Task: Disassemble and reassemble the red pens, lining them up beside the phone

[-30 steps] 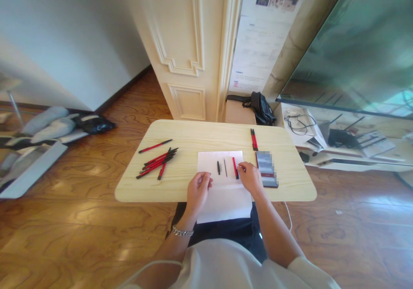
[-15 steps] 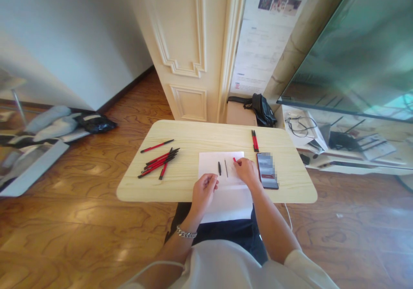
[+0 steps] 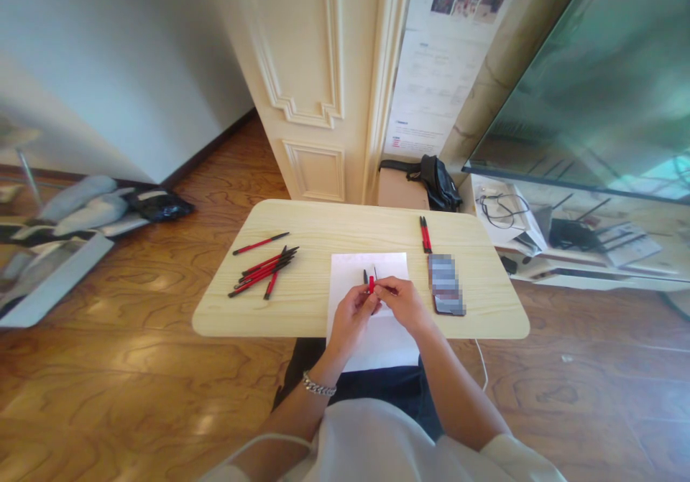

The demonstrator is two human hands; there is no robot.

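Over the white paper (image 3: pixel 377 345), my left hand (image 3: pixel 350 317) and my right hand (image 3: pixel 403 301) meet, their fingertips closed around a red pen barrel (image 3: pixel 371 284). The barrel's lower part is hidden by the fingers. Just beyond them on the paper lie a black pen tip piece (image 3: pixel 365 276) and a thin dark refill (image 3: pixel 375 270), both partly covered by my hands. To the left is a pile of red-and-black pens (image 3: pixel 267 270), with one pen (image 3: pixel 261 243) lying apart behind it.
A phone (image 3: pixel 446 284) lies right of the paper on the wooden table (image 3: pixel 318 227). Behind it two red-and-black pens (image 3: pixel 425 234) lie side by side. A white cable (image 3: pixel 482 367) hangs under the table's right side. A black bag (image 3: pixel 439 184) rests beyond the far edge.
My right hand has brought the red barrel left from the paper's right side to my left hand. My left hand has moved slightly right and now grips it too.
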